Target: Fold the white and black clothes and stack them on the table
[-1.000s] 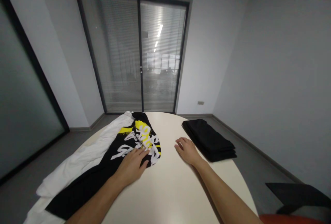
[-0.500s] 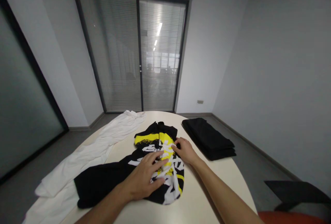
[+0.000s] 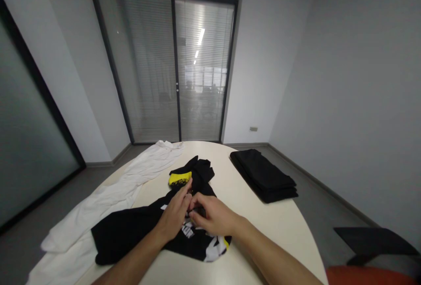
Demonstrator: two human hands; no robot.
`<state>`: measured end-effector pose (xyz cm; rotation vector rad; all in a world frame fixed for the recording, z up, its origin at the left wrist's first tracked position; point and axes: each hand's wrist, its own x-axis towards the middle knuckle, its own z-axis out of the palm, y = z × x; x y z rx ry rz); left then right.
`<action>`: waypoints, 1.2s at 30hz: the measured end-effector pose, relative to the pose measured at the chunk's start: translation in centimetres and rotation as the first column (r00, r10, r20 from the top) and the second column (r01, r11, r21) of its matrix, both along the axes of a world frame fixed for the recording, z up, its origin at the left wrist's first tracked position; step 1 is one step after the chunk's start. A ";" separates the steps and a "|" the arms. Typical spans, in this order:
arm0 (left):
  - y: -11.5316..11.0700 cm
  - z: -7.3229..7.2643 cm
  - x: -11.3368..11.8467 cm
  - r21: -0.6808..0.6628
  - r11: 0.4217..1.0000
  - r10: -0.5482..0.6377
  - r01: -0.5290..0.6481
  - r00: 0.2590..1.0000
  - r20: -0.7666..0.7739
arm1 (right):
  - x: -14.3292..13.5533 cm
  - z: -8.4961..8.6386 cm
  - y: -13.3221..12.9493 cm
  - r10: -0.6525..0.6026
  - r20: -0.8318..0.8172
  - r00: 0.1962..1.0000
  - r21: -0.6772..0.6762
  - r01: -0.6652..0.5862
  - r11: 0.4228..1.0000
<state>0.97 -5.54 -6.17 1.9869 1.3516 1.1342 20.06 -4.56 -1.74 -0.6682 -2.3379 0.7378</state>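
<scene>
A black garment with yellow and white print [image 3: 131, 230] lies bunched on the pale round table [image 3: 263, 232], one black part stretching to the left. On its middle rests my left hand [image 3: 176, 212], its fingers extended together and pointing away from me. My right hand [image 3: 210, 215] is closed on the garment's fabric, with its fingertips against my left hand. Part of the printed area is hidden beneath both hands. The garment's far end, black with a yellow patch, lies beyond my fingers.
A long white garment [image 3: 108, 197] runs along the table's left side. Folded black cloth [image 3: 263, 175] lies at the right edge. A chair with a black part [image 3: 375, 241] and a red seat [image 3: 371, 276] stands at the lower right. Glass panels with blinds [image 3: 204, 79] are beyond the table.
My right hand has moved left and nearer, carrying the garment's right side inward over its middle. My left hand has shifted slightly left and turned more upright. Less print shows.
</scene>
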 end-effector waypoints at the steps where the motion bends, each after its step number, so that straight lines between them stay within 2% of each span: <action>1: 0.1 0.1 -0.1 0.017 1.000 0.002 -0.002 1.000 -0.024 | 0.1 0.0 0.1 -0.036 -0.001 0.999 0.016 0.036 0.999; 3: 0.3 0.1 -0.1 0.068 0.998 0.005 0.004 0.992 -0.123 | 0.6 -0.2 0.8 -0.185 -0.047 0.982 0.039 0.187 0.982; 4: 0.4 0.2 -0.1 0.102 0.995 0.013 0.006 0.983 -0.185 | 1.0 -0.3 1.4 -0.293 -0.080 0.953 0.041 0.296 0.954; 6: 0.3 0.2 0.0 0.176 0.984 0.039 0.017 0.951 -0.306 | 2.0 -0.8 2.8 -0.502 -0.122 0.856 0.031 0.509 0.860; 8: 0.0 0.4 0.1 0.235 0.972 0.073 0.024 0.916 -0.395 | 2.9 -1.6 4.1 -0.607 -0.112 0.786 0.009 0.612 0.791; 9: -0.2 0.7 0.2 0.259 0.966 0.093 0.022 0.901 -0.423 | 3.3 -2.1 4.6 -0.610 -0.095 0.787 -0.009 0.612 0.791; 12: -1.0 1.7 0.4 0.309 0.951 0.132 0.017 0.881 -0.454 | 3.9 -3.6 5.5 -0.504 -0.076 0.861 -0.104 0.496 0.862; 14: -1.4 2.3 0.6 0.317 0.947 0.108 0.047 0.885 -0.453 | 3.8 -4.2 5.6 -0.419 -0.094 0.903 -0.151 0.403 0.902; 17: -1.8 2.8 0.8 0.296 0.948 0.037 0.117 0.884 -0.467 | 3.2 -4.5 5.6 -0.337 -0.130 0.933 -0.193 0.309 0.931; 22: -1.9 2.1 1.0 0.258 0.959 0.025 0.115 0.875 -0.483 | 2.0 -3.8 4.8 -0.310 -0.233 0.922 -0.304 0.234 0.923; 25: -1.6 1.4 0.8 0.272 0.961 0.072 0.058 0.892 -0.445 | 1.2 -2.8 3.6 -0.204 -0.377 0.904 -0.355 0.062 0.933; 27: -1.2 1.0 0.6 0.293 0.956 0.124 -0.006 0.915 -0.385 | 0.7 -2.1 2.8 -0.108 -0.436 0.893 -0.416 -0.093 0.905; 29: -0.6 0.8 0.3 0.300 0.951 0.169 -0.070 0.932 -0.320 | 0.5 -1.7 2.3 -0.068 -0.434 0.898 -0.465 -0.158 0.871; 31: 0.0 0.6 -0.1 0.301 0.947 0.197 -0.113 0.944 -0.265 | 0.8 -1.5 2.4 -0.102 -0.384 0.918 -0.438 -0.084 0.895; 33: 0.4 0.7 -0.5 0.297 0.944 0.208 -0.143 0.957 -0.200 | 1.5 -1.5 3.0 -0.206 -0.309 0.928 -0.320 0.102 0.942; 36: 0.2 1.1 -0.7 0.250 0.958 0.163 -0.140 0.984 -0.071 | 2.9 -1.8 4.3 -0.363 -0.234 0.902 -0.113 0.346 0.932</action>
